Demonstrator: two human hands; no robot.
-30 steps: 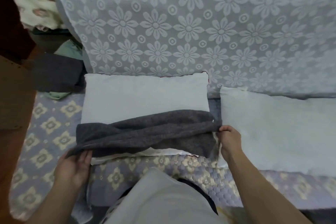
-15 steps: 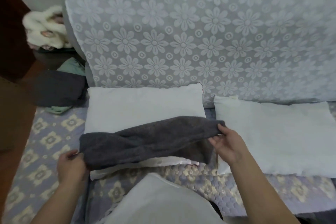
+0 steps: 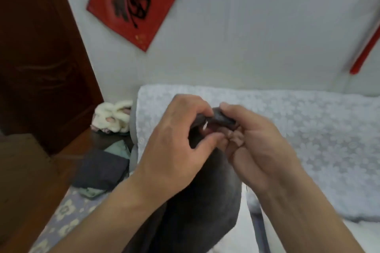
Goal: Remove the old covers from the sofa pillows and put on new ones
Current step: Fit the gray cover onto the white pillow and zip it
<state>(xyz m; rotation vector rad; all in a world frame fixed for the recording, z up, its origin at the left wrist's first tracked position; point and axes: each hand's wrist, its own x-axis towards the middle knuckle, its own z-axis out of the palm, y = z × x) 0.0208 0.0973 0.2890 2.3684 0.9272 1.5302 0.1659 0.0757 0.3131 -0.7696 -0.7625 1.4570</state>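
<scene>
Grey cover (image 3: 207,187) pinched by left hand (image 3: 176,150), right hand (image 3: 261,150), red calligraphy paper (image 3: 131,4)

Whole frame motion-blurred. Grey cover (image 3: 205,201) lower end cut off by bottom edge; top edge hidden between hands. Left hand (image 3: 176,146) fingertips concealed behind fabric. Red strip (image 3: 364,51) cropped at right edge. Pillows hidden behind cover and forearms.

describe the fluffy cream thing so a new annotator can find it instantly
Start at the dark wooden door on the left, then drop to its lower right, beside the sofa back's lace cover. The cream plush item sits there: fluffy, with pink patches, above the flat folded dark and green fabrics.
</scene>
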